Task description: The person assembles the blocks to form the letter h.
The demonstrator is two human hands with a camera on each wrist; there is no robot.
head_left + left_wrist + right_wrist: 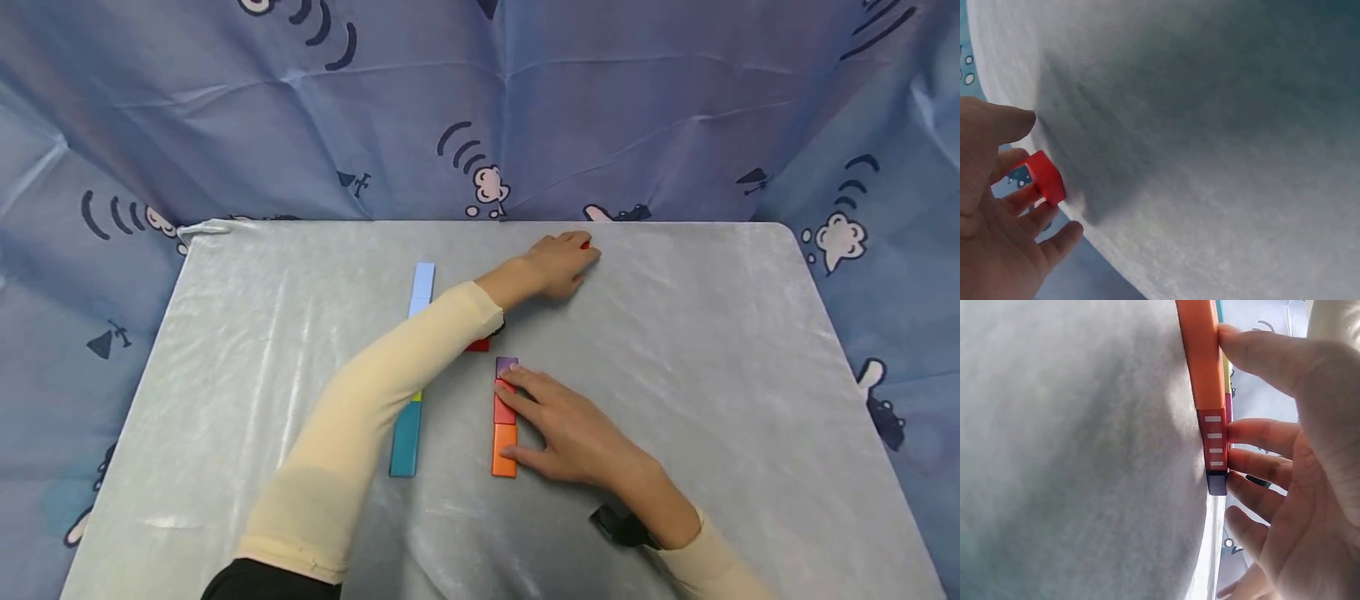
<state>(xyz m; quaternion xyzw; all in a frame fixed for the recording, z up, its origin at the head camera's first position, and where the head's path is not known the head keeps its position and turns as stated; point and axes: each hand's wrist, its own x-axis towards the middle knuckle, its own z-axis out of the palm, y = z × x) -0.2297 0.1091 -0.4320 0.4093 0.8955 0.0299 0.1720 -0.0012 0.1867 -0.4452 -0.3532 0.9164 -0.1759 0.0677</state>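
Note:
My left hand (558, 262) reaches across to the far side of the table. A small red block (1045, 178) lies against its fingers, while the thumb stays apart from it in the left wrist view. My right hand (573, 429) rests lightly along a short upright row, with spread fingertips touching its side. That row is made of an orange block (504, 450), a red block with white marks (1214, 440) and a small purple block (506, 365). The thumb touches the orange block; the other fingers lie by the red and purple ones.
Left of the right hand, a second row has light blue blocks (422, 282), a bit of yellow block (417, 397) and a teal block (405, 439). My left sleeve (375, 383) hides its middle. Another red block (478, 345) peeks out beside the sleeve. Blue patterned cloth (637, 108) surrounds the table.

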